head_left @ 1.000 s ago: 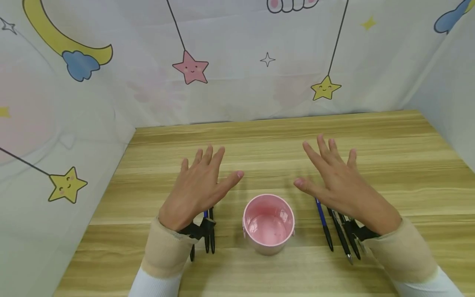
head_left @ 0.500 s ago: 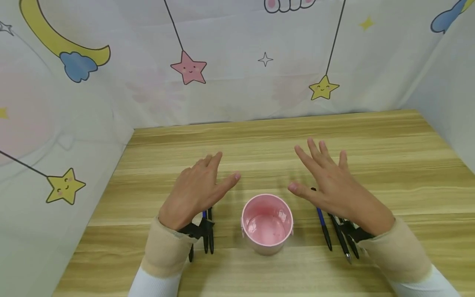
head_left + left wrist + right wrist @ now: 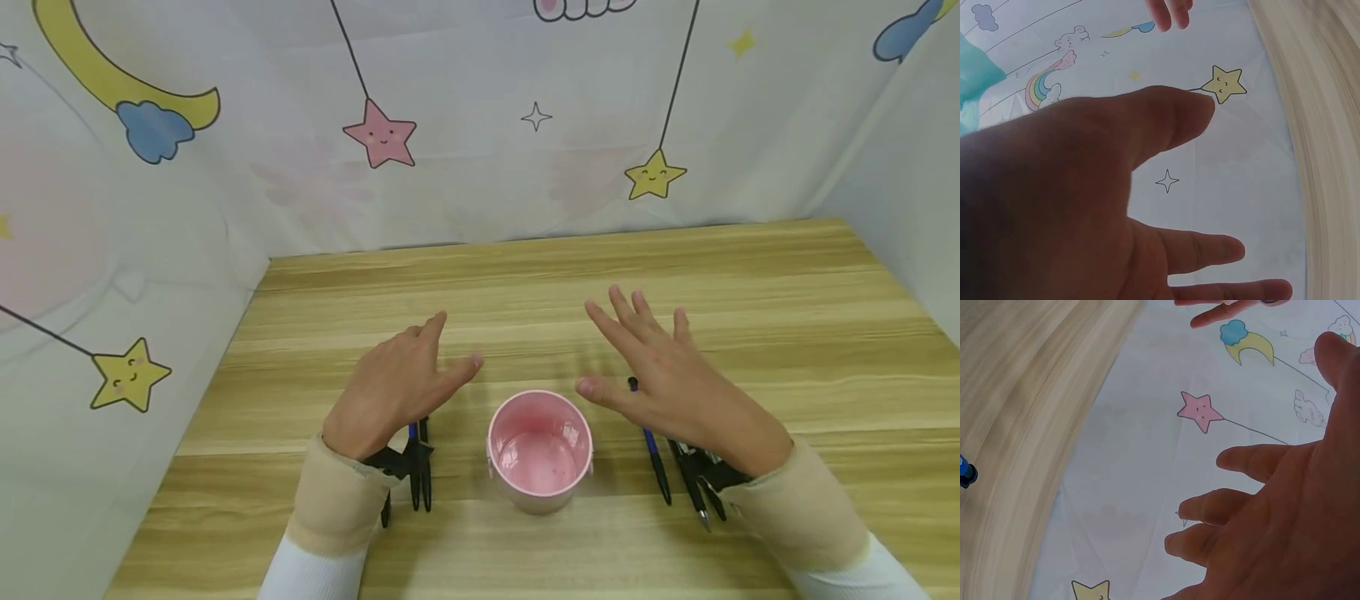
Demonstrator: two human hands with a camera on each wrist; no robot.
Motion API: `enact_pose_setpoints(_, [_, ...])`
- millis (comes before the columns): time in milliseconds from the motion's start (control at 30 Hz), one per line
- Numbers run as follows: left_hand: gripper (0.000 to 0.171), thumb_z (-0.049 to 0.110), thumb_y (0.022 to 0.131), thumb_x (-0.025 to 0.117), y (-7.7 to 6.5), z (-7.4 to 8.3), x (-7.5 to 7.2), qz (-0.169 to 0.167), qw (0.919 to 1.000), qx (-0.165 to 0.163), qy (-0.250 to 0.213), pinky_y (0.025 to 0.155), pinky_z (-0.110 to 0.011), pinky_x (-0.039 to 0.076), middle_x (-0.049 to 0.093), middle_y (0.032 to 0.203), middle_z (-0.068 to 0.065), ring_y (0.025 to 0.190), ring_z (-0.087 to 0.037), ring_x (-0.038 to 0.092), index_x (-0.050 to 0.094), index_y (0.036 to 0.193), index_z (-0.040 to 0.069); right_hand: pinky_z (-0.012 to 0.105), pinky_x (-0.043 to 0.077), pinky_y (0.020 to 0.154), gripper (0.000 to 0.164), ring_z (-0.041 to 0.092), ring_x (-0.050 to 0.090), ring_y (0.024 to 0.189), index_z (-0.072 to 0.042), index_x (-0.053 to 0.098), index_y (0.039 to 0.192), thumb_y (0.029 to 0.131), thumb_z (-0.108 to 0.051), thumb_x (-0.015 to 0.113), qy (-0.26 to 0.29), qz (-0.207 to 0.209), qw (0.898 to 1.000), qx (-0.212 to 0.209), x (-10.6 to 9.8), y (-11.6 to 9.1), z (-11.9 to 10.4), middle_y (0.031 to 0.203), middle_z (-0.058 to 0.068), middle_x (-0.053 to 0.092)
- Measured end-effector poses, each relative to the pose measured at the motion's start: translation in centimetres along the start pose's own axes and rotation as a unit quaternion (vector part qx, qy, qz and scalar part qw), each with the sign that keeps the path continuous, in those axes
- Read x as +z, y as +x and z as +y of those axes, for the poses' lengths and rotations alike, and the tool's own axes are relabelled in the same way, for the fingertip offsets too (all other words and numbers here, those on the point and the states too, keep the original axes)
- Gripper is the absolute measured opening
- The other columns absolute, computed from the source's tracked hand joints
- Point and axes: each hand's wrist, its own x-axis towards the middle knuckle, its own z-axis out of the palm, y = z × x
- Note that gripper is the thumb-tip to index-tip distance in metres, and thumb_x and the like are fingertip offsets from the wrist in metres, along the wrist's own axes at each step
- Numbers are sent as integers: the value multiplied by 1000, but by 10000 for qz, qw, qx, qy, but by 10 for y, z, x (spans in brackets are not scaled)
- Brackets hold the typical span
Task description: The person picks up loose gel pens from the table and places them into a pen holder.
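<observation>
My left hand (image 3: pixel 393 383) hovers in the head view, to the left of a pink cup (image 3: pixel 540 493), its thumb stretched toward the middle and nothing in its grasp. On the other side, my right hand (image 3: pixel 671 383) hangs over the table with fingers spread, also holding nothing. The cup stands upright, and its inside looks bare. Beneath the left wrist lie several dark pens (image 3: pixel 427 487), partly covered by the hand and wrist strap. A blue and black pen (image 3: pixel 658 471) and black pens (image 3: pixel 693 492) lie under the right hand, their far ends partly hidden.
The wood-grain table (image 3: pixel 525 308) ends at a pale cloth backdrop (image 3: pixel 480 192) printed with stars and a moon. Cloth also closes off the left side, with a pale wall (image 3: pixel 900 200) on the right. A blue pen end (image 3: pixel 966 473) shows in the right wrist view.
The right hand has shifted a little left and toward me, uncovering the top of the blue pen. The left hand has tilted, and its fingers are less spread in view. Cup and pens stay put.
</observation>
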Motion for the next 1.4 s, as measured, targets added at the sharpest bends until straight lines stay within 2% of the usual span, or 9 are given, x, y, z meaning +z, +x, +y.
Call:
enact_pose_setpoints(233, [85, 68, 86, 39, 0, -1, 1, -53, 10000, -18, -22, 85, -50, 47, 54, 123, -19, 109, -28, 51, 29, 143, 6, 68, -3, 103, 78, 22, -5, 136, -34, 7, 148, 87, -64, 46, 118, -52, 9999, -46, 3, 2, -1, 154, 5, 1])
enact_pose_setpoints(467, [87, 70, 85, 37, 1, -1, 3, -103, 9999, -66, 7, 83, -49, 48, 55, 122, -18, 106, -28, 53, 31, 142, 5, 68, 1, 103, 81, 22, -3, 136, -32, 10, 148, 85, -65, 47, 129, -123, 9998, -75, 6, 3, -1, 154, 5, 3])
enact_pose_setpoints(767, [87, 69, 85, 37, 4, -1, 6, -202, 9996, -184, 117, 81, -49, 49, 55, 124, -19, 106, -29, 54, 31, 142, 4, 61, 4, 108, 82, 21, -1, 136, -29, 13, 149, 85, -64, 49, 381, -276, 9988, -151, 7, 2, -3, 154, 5, 6])
enact_pose_setpoints(1000, [87, 68, 86, 37, 6, -5, 6, -295, 9991, -216, 216, 74, -47, 52, 58, 119, -19, 96, -29, 58, 31, 141, 2, 62, 7, 107, 81, 21, 3, 136, -31, 12, 148, 84, -64, 50, 458, -376, 9979, -244, 8, 1, -5, 154, 1, 9])
enact_pose_setpoints(1400, [78, 59, 85, 44, 8, -10, 10, -356, 9985, -286, 290, 78, -49, 50, 60, 110, -21, 93, -33, 58, 39, 137, 1, 60, 8, 108, 81, 18, 7, 136, -33, 10, 148, 85, -62, 51, 632, -540, 9959, -358, 10, -1, -8, 153, -2, 11])
